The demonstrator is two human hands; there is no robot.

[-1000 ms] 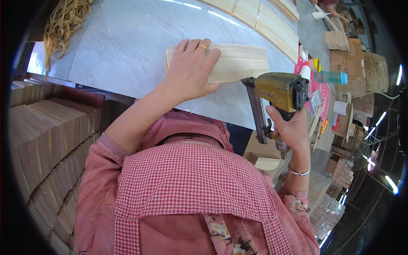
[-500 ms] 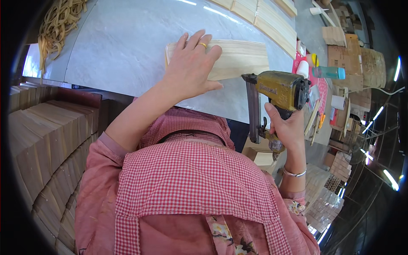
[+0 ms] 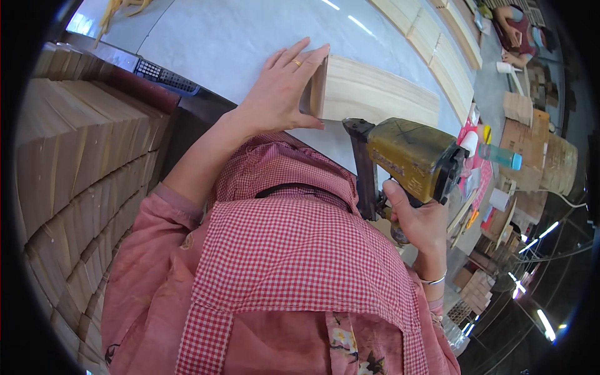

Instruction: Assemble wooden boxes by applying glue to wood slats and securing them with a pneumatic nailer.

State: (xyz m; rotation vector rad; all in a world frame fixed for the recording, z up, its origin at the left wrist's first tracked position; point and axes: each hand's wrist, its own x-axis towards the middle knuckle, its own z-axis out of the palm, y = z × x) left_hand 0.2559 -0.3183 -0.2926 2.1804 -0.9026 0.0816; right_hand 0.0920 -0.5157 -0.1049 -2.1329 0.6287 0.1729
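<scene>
My left hand point(image 3: 284, 87), with a gold ring on one finger, grips a short wooden end piece point(image 3: 319, 87) between thumb and fingertips. That piece stands on edge against the left end of a pale wooden board point(image 3: 381, 90) on the table. In my right hand point(image 3: 420, 225) is a worn yellow-and-black nail gun point(image 3: 409, 156), held by its handle with the thumb wrapped round. The gun's nose points at the near side of the board, close to the wooden joint. Whether the nose touches the wood, I cannot tell.
More pale boards point(image 3: 431, 47) lie along the table's far right side. Stacked wooden pieces point(image 3: 81, 156) rise at my left beside a dark plastic basket point(image 3: 165, 78). A teal bottle point(image 3: 500, 156) stands at the right. Another person point(image 3: 515, 34) sits at the far right.
My left hand has gone from lying over the board to gripping the end piece at its left end. The nail gun has tilted and come nearer the joint. The view has turned.
</scene>
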